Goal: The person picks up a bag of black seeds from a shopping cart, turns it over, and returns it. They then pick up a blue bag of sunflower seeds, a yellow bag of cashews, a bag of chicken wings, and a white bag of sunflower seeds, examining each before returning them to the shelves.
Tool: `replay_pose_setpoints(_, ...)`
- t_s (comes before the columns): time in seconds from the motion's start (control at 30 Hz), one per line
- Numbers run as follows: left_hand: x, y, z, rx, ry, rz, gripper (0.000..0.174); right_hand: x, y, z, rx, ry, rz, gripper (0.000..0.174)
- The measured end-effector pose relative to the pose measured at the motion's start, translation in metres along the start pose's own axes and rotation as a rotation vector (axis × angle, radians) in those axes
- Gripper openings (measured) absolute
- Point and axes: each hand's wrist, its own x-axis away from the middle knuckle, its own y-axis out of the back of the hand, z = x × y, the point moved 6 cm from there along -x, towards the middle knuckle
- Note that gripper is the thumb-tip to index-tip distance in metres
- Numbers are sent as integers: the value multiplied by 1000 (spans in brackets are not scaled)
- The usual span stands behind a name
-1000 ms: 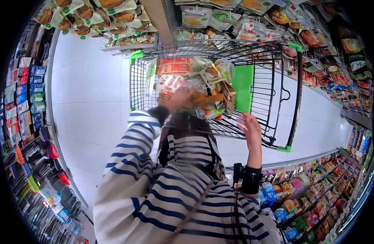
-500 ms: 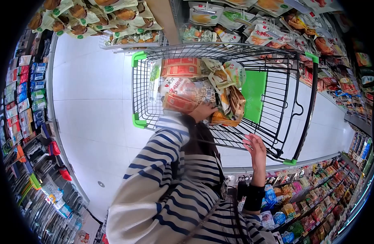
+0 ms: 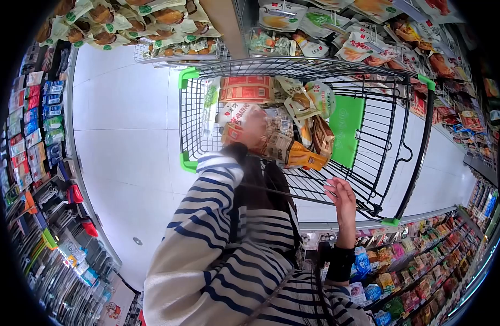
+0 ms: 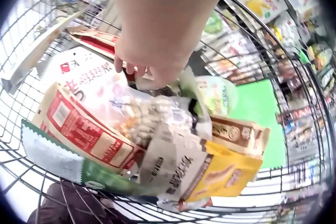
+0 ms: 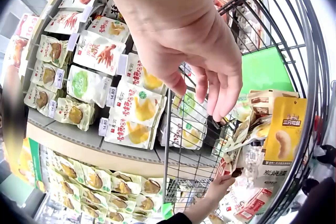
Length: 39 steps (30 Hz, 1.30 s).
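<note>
My left hand (image 3: 254, 127), blurred in the head view, is over the food packs in a wire shopping cart (image 3: 186, 108). In the left wrist view its fingers point down beside a white pack with red lettering (image 4: 79, 74); whether they pinch anything I cannot tell. On the near side of the pile lies a yellow and grey snack pouch (image 4: 223, 174). A clear bag of pale pieces (image 4: 157, 113) and a red-labelled pack (image 4: 86, 132) sit by it. My right hand (image 3: 341, 193) hangs with loosely bent fingers outside the cart's near side, holding nothing.
A green panel (image 3: 348, 127) stands at the cart's handle end. Shelves of hanging food pouches (image 3: 358, 46) run along the far side. More snack shelves (image 3: 418, 261) are at the lower right, and racks of goods (image 3: 35, 136) line the left. Pale floor (image 3: 119, 125) shows between.
My left hand went from the pile to its near edge, then back left over the white pack. The yellow pouch now lies flatter at the near side. The cart appears farther right in view.
</note>
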Motion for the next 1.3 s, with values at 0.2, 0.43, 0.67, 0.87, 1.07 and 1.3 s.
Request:
replay_pose_setpoints(0.2,-10,40,111,-79,536,-76,44,-4,-12,-3,32,-22,2,25)
replay_pose_setpoints(0.43,-15,20,159,73,642,72,46,-9,-10,-17,93,-43,-15,27)
replay_pose_setpoints(0.67,-11,28,154,73,628,100,33,-9,-17,-21,119,-68,-17,26)
replay_pose_setpoints(0.87,2,20,147,119,493,133,21,-9,-25,-17,126,-42,0,24)
replay_pose_setpoints(1.07,21,37,90,3,237,282,15,-11,-30,-22,97,-37,37,25)
replay_pose_setpoints(1.3,42,42,34,-46,-91,305,7,-8,-37,-21,98,-28,61,25)
